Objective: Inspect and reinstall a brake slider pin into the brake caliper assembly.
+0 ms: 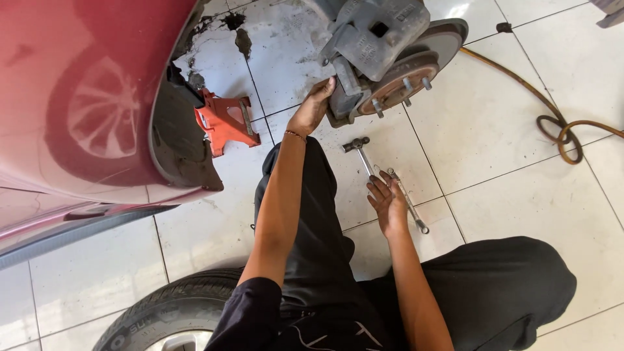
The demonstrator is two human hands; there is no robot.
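The left hand (313,107) grips the lower edge of the brake caliper (372,39) at twelve o'clock. The right hand (388,203), fingers loosely spread, lies on the wrenches (408,198) on the tiled floor (507,143), at centre.

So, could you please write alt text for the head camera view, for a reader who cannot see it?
A person sitting on a tiled floor holds the brake caliper of a red car with the left hand, beside the brake disc. The right hand reaches for wrenches on the floor; a removed wheel lies nearby.
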